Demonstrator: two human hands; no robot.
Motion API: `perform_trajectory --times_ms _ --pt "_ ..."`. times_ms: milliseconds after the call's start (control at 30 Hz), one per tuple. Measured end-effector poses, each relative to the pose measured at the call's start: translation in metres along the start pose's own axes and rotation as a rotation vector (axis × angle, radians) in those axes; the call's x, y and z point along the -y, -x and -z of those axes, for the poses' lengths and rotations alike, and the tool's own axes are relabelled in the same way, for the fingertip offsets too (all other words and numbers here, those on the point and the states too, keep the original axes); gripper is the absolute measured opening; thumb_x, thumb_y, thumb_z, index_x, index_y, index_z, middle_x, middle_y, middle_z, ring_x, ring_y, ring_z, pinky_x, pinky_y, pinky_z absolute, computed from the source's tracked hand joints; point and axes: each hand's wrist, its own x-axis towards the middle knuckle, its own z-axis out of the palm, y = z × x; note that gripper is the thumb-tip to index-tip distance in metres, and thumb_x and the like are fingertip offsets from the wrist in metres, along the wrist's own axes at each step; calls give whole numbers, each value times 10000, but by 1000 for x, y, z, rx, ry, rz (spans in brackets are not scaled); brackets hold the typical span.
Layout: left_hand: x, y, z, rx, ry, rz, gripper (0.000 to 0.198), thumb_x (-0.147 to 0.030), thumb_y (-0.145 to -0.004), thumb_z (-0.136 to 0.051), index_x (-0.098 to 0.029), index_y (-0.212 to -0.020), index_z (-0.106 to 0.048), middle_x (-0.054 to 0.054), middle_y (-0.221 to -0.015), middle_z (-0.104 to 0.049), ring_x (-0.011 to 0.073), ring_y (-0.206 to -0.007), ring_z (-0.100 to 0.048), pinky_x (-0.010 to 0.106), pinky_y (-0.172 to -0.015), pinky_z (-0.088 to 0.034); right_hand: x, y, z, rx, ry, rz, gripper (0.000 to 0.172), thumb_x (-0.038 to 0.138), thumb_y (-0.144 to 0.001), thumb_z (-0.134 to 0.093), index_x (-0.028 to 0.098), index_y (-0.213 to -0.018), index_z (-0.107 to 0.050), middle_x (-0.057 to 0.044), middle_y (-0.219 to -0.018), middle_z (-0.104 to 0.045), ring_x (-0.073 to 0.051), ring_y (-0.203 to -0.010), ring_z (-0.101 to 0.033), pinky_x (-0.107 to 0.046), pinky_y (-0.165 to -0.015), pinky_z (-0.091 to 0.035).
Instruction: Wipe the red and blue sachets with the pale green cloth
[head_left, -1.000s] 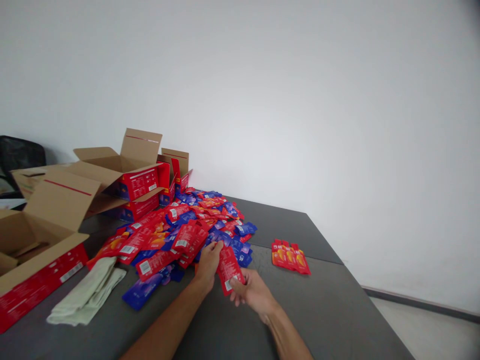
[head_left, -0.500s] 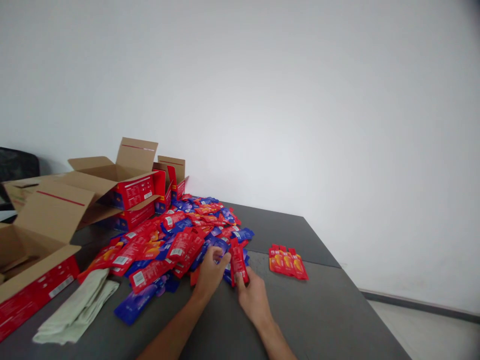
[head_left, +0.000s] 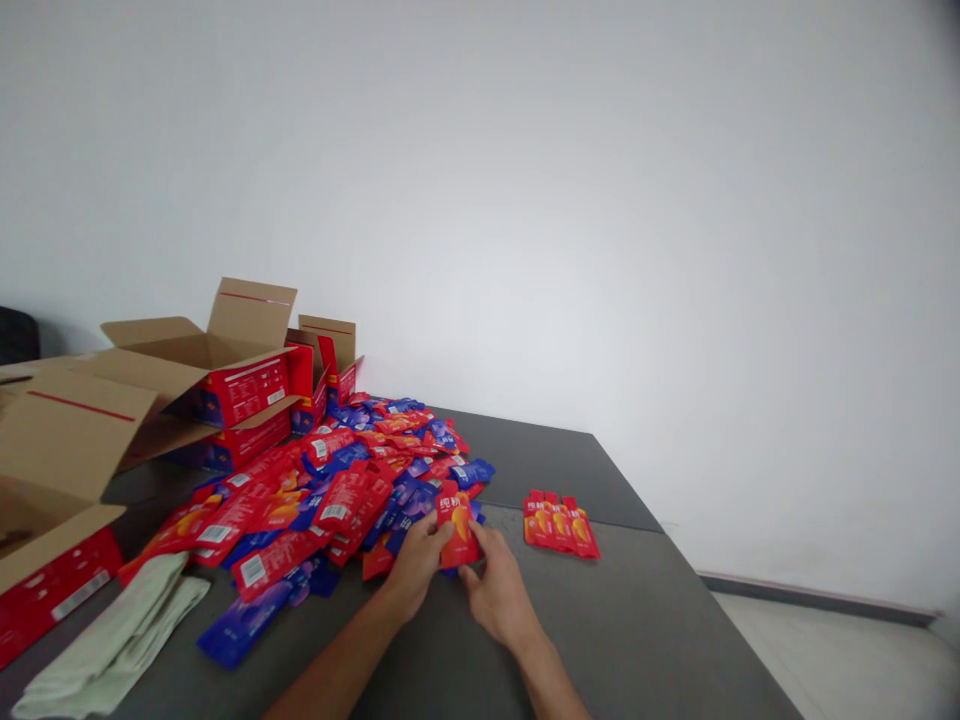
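Between my hands is a red pouch with an orange fruit picture and white lettering, its front facing up. My left hand pinches its left edge. The fingers of my right hand are at the right edge, with the thumb near the lower corner; part of this grip is hidden. Behind and left of my hands spreads a heap of red and blue pouches. On the right, a few red pouches lie side by side, fronts up.
Open cardboard boxes with red sides stand at the left, one close to the front. A folded pale green cloth lies near it. The dark table ends at a right edge, with a white wall behind.
The red pouch has been turned from its barcode side to its fruit-picture side. My left hand has come to its left edge. The view has shifted slightly to the right.
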Motion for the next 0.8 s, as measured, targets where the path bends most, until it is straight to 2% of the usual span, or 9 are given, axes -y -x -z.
perform_trajectory --times_ms 100,167,267,333,433,500,600,800 --pt "7 -13 -11 -18 -24 14 451 -421 -712 -754 -143 -1045 -634 65 -837 -721 192 -685 -670 316 -676 -530 -11 -8 11 -25 15 -42 541 101 -757 -567 200 -1284 -643 -115 -1180 -686 -277 -1077 -662 -385 -971 -524" --pt "12 -23 -25 -11 -58 44 499 -368 -723 -737 -144 -1139 -575 62 -852 -718 183 -672 -669 305 -640 -533 -21 -13 20 -78 79 -62 491 99 -775 -543 169 -1244 -669 -124 -1147 -706 -268 -1049 -674 -369 -954 -526" --pt "21 -35 -54 126 -131 73 642 -222 -726 -690 -179 -1318 -444 75 -999 -717 186 -745 -680 284 -611 -532 -40 -19 34 -177 274 -112 453 107 -806 -524 102 -1234 -670 -158 -1148 -708 -268 -1058 -665 -365 -976 -502" --pt "27 -42 -74 210 -269 1 735 -110 -713 -642 -208 -1395 -387 78 -1107 -703 191 -854 -680 283 -676 -543 -54 -21 41 -210 404 -149 436 116 -819 -529 80 -1230 -670 -168 -1161 -704 -274 -1072 -645 -370 -991 -482" --pt "37 -52 -96 236 -660 -147 733 -8 -722 -539 -215 -1414 -416 81 -1255 -654 191 -1099 -624 293 -926 -501 -72 -20 48 -218 498 -196 387 118 -836 -517 90 -1173 -704 -165 -1104 -719 -287 -1024 -626 -392 -967 -476" --pt "45 -57 -105 235 -878 -173 666 10 -735 -495 -173 -1375 -486 104 -1291 -629 198 -1197 -571 291 -1038 -425 -82 -17 50 -226 534 -242 355 132 -843 -515 110 -1123 -732 -166 -1031 -728 -306 -980 -616 -411 -903 -489" --pt "56 -58 -112 258 -1002 -148 577 -20 -764 -497 -128 -1329 -547 142 -1294 -611 228 -1226 -544 301 -1074 -379 -93 -13 51 -238 589 -319 345 168 -833 -545 158 -1110 -750 -168 -1000 -727 -344 -997 -593 -431 -826 -490" --pt "67 -45 -122 242 -1195 -141 529 -136 -818 -502 -160 -1345 -547 151 -1305 -570 294 -1205 -495 394 -1056 -354 -105 -10 54 -245 640 -396 342 210 -845 -547 240 -1110 -762 -159 -1176 -685 -377 -1086 -564 -484 -852 -476"
